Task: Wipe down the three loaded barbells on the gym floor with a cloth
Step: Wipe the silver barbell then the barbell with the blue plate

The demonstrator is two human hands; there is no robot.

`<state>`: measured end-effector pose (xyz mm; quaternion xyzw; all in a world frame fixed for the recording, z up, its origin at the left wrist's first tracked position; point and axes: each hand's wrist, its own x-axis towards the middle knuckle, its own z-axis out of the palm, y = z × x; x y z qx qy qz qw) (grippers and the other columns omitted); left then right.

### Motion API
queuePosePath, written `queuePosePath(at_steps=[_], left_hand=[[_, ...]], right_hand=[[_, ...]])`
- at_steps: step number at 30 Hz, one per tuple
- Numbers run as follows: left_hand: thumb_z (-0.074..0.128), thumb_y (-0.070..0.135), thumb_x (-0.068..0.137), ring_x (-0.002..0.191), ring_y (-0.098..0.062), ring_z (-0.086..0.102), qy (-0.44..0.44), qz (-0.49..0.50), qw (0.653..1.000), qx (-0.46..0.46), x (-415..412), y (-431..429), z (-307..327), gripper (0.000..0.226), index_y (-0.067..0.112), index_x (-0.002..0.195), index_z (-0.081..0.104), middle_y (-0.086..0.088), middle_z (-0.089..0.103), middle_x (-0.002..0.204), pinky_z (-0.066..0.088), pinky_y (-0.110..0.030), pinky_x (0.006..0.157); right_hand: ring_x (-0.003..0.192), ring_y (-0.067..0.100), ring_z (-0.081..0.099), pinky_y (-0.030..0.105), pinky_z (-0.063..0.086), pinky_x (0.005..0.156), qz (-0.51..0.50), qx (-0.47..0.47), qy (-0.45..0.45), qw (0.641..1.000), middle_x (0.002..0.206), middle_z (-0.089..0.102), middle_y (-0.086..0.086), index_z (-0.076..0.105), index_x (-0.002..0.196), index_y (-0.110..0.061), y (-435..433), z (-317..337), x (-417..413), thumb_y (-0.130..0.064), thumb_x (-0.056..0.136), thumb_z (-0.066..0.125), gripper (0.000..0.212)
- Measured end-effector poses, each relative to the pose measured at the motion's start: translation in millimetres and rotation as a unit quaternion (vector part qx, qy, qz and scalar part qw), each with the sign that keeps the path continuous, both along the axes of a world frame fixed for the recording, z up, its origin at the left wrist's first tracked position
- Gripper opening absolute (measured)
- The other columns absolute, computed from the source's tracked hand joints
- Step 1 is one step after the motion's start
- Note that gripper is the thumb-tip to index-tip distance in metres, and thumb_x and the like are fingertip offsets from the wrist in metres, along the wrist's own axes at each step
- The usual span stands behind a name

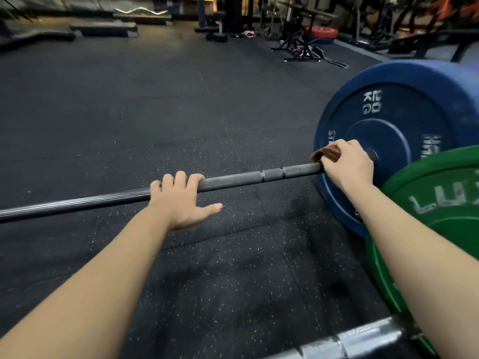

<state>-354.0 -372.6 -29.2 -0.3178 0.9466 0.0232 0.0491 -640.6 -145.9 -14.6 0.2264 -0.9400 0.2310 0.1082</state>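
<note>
I look down at a dark bar (259, 176) that lies across the black speckled floor (207, 268), from the left edge to the right. My left hand (178, 200) is on the middle of the bar. Its fingers are curled over the top, and the thumb sticks out to the side, off the bar. My right hand (347, 164) is at the right end of the bar, just beside the big blue plate (388, 104). It holds a brown cloth (325, 154) wrapped on the bar, with the fingers closed round it. A bit of cloth pokes out past the fingers on the far side.

The blue plate stands up on the floor with white letters on its face. Closer to me is a green plate (440, 203), which covers part of the blue one. A shiny silver bar (363, 338) comes out of the green plate at the bottom. Far back I see a wavy bar (141, 10) and a red plate (321, 32), both blurry.
</note>
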Motion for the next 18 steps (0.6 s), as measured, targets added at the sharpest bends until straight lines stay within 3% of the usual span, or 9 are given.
queuePosePath(at_steps=[11, 18], left_hand=[[0.033, 0.088, 0.081, 0.125, -0.027, 0.034, -0.001, 0.000, 1.000, -0.015, -2.9, -2.4, -1.8, 0.086, 0.035, 0.148, 0.022, -0.001, 0.034, 0.134, 0.024, -0.046, 0.110], [0.035, 0.086, 0.083, 0.127, -0.028, 0.035, 0.001, 0.007, 1.000, -0.030, -4.2, 1.1, -0.2, 0.086, 0.033, 0.150, 0.022, -0.001, 0.035, 0.137, 0.025, -0.046, 0.110]], right_hand=[[0.100, 0.022, 0.059, 0.032, 0.042, 0.084, 0.006, -0.065, 0.006, 0.998, 0.102, 0.057, -0.003, 0.069, 0.092, -0.030, -9.1, -3.6, 5.0, -0.039, 0.082, 0.068, 0.014], [0.099, 0.010, 0.058, 0.032, 0.049, 0.086, 0.175, -0.084, -0.002, 0.981, 0.104, 0.057, -0.014, 0.069, 0.095, -0.042, -58.1, -12.5, 78.4, -0.031, 0.086, 0.067, 0.014]])
